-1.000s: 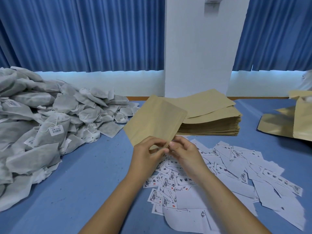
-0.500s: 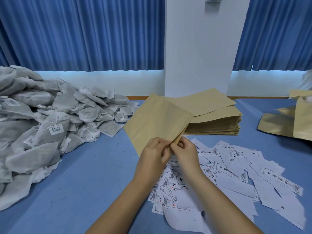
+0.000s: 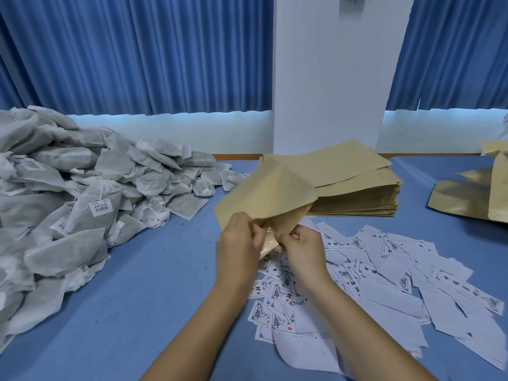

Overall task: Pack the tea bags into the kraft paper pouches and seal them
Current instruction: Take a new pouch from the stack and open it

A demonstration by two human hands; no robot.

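Perhaps packing workroom: heaped tea bags

Blue pleated curtains hang either side of a white pillar. Pale wall strip below. Blue-covered counter in front.

- Bright, even light with a cool blue cast.
- The brightest strip glows on the wall just below the curtains.
- Soft, faint shadows lie on the table beside the stack of pouches.
- The raised pouch looks slightly soft, and the loose pouches at the right edge are smeared.
- Wide-angle bending tilts the pillar and the curtain folds.
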